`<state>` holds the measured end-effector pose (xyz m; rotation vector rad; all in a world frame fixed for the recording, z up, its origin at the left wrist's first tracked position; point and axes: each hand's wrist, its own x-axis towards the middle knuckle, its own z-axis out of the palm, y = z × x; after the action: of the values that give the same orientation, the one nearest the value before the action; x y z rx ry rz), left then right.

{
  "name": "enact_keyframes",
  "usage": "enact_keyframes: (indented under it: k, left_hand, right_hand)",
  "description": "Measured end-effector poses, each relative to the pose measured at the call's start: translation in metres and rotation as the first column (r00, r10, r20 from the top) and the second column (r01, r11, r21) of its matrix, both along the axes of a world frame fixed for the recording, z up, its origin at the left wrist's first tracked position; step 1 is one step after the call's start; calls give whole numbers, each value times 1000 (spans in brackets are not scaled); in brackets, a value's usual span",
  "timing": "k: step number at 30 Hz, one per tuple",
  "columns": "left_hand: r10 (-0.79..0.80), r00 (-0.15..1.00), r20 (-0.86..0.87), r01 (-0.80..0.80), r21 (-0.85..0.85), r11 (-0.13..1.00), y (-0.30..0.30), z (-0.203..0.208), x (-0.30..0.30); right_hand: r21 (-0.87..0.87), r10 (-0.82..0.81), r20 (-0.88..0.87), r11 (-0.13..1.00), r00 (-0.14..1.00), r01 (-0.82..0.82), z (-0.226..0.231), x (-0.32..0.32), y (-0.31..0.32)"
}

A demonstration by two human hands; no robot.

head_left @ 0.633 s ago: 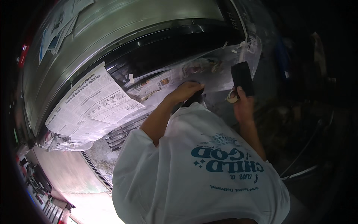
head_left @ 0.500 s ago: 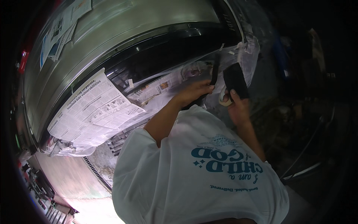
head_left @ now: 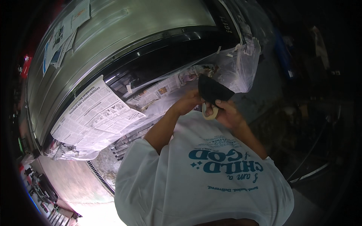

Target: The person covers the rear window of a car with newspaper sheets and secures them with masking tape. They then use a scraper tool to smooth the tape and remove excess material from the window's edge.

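Observation:
My right hand [head_left: 228, 115] grips a stiff-looking black sheet [head_left: 215, 90], thumb on its lower edge. A roll of masking tape [head_left: 209, 113] hangs at the same fingers, just under the sheet. At the sheet's lower left edge, my left hand [head_left: 188, 102] is closed, its fingertips pinched together there and partly hidden. Whether the thin dark strip it held earlier is still in it cannot be seen. Both hands are held in front of my chest, close together, beside a car door side covered with newspaper [head_left: 100, 113] and clear plastic film [head_left: 241, 69].
The car's silver roof [head_left: 151, 22] and black window frame [head_left: 158, 52] fill the upper left. More newspaper [head_left: 68, 34] lies on the roof. Short tape pieces [head_left: 129, 89] stick to the masking. A floor drain grate [head_left: 100, 177] runs at lower left; dark clutter stands at right.
My right hand has moved left and down with the black sheet and tape, meeting my left hand. The sheet has tilted, and the dark strip in my left hand no longer shows.

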<state>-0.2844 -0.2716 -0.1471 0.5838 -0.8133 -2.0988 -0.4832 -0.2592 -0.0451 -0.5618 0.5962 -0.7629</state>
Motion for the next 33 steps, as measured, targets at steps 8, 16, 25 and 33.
enact_keyframes:
  k: [8, 16, 25, 33]
  left_hand:
    - [-225, 963, 146, 245, -142, 959, -15, 34, 6]
    - [2, 985, -172, 26, 163, 986, -1, 19, -36]
    - [289, 899, -328, -183, 319, 930, 9, -35, -27]
    - [285, 861, -420, -234, 170, 957, -22, 3, -32]
  right_hand:
    - [20, 73, -41, 997, 997, -72, -4, -29, 2]
    - [-80, 57, -335, 993, 940, -88, 10, -47, -4]
    - [-330, -318, -787, 941, 528, 75, 30, -108, -31]
    - [-213, -340, -456, 939, 823, 270, 42, -98, -50]
